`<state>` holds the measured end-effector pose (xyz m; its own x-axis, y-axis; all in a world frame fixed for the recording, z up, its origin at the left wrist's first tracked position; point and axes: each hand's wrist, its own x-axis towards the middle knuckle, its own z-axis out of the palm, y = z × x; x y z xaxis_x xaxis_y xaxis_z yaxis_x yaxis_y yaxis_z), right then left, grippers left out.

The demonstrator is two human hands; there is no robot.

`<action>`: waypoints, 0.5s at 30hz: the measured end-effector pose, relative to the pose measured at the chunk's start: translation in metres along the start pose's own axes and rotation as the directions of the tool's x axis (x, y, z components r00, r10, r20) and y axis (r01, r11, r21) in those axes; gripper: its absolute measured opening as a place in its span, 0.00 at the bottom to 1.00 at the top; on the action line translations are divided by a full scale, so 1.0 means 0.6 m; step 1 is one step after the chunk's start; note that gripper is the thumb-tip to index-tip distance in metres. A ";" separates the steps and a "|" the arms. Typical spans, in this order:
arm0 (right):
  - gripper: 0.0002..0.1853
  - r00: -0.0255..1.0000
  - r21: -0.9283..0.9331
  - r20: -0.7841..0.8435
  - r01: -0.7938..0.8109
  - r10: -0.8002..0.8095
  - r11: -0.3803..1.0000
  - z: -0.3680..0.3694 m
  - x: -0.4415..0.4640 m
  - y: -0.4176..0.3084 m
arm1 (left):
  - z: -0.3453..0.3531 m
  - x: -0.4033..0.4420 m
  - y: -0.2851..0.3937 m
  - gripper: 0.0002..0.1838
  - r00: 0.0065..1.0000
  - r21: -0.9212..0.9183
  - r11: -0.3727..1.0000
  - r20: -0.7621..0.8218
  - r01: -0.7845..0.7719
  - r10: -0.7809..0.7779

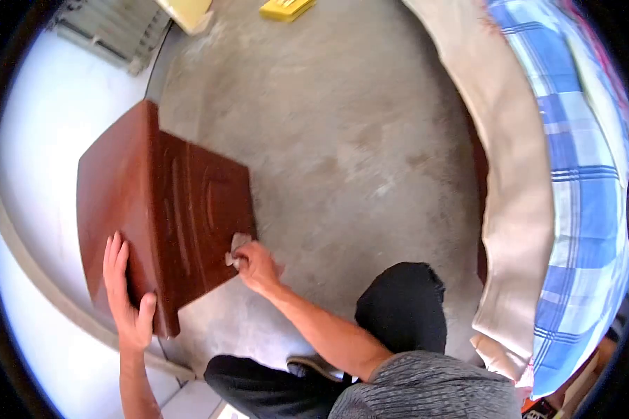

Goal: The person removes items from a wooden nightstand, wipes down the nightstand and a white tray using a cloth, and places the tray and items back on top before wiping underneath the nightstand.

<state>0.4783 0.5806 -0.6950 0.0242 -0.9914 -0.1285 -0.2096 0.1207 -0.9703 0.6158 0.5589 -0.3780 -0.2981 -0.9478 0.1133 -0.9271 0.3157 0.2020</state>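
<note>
A reddish-brown wooden cabinet (210, 202), like a nightstand, stands against the white wall on the left. Flat on its top near the closer edge rests my left hand (127, 300), fingers stretched out and thumb apart. My right hand (258, 267) is closed on a crumpled greyish cloth (240, 241), which touches the lower part of the cabinet's front panel. Part of the cloth is hidden inside the fingers.
To the right is a bed with a beige cover (514, 209) and a blue checked sheet (583, 188). Grey concrete floor (356, 140) lies between bed and cabinet. A yellow object (286, 8) is on the floor at the top, and a radiator (108, 31) is on the wall.
</note>
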 end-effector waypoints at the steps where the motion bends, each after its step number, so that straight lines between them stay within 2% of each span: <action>1: 0.14 0.997 0.141 -0.012 -0.078 0.081 0.987 0.004 -0.006 -0.008 | -0.003 0.001 0.003 0.45 1.000 0.000 1.000 0.012 0.010 -0.010; 2: 0.14 0.987 0.281 -0.019 -0.147 0.158 0.948 0.006 -0.006 -0.023 | 0.000 0.005 -0.002 0.45 1.000 0.008 1.000 0.010 0.003 -0.003; 4: 0.15 0.936 0.369 0.026 -0.335 0.351 0.867 0.008 -0.019 -0.063 | -0.002 -0.007 0.000 0.45 1.000 0.043 0.999 0.013 0.021 -0.021; 6: 0.17 0.945 0.495 -0.148 -0.184 0.291 0.849 0.008 -0.026 -0.087 | -0.002 -0.007 0.006 0.45 1.000 -0.012 1.000 -0.001 0.015 -0.015; 8: 0.19 0.975 0.568 -0.191 0.016 0.113 0.823 -0.003 -0.019 -0.135 | -0.008 -0.007 0.009 0.44 1.000 0.011 1.000 0.017 0.019 -0.019; 10: 0.22 0.928 0.448 -0.349 0.288 -0.131 0.846 0.010 0.007 -0.183 | -0.006 -0.006 0.007 0.44 1.000 0.017 1.000 0.026 0.014 -0.014; 11: 0.25 0.917 0.361 -0.314 0.356 -0.247 0.862 -0.003 0.026 -0.200 | -0.005 -0.004 0.008 0.44 1.000 0.014 1.000 0.023 0.008 -0.009; 14: 0.24 0.883 0.360 -0.372 0.421 -0.286 0.833 0.011 0.100 -0.138 | -0.014 -0.011 0.010 0.42 1.000 -0.003 1.000 0.023 0.013 -0.013; 15: 0.22 0.900 0.317 -0.412 0.287 -0.141 0.904 0.028 0.123 -0.104 | -0.013 -0.011 0.010 0.42 0.999 0.015 0.999 0.033 0.030 -0.031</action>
<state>0.5093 0.5009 -0.6473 -0.3514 -0.9303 0.1055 0.1273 -0.1591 -0.9790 0.6139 0.5672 -0.3699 -0.2766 -0.9581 0.0746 -0.9391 0.2860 0.1904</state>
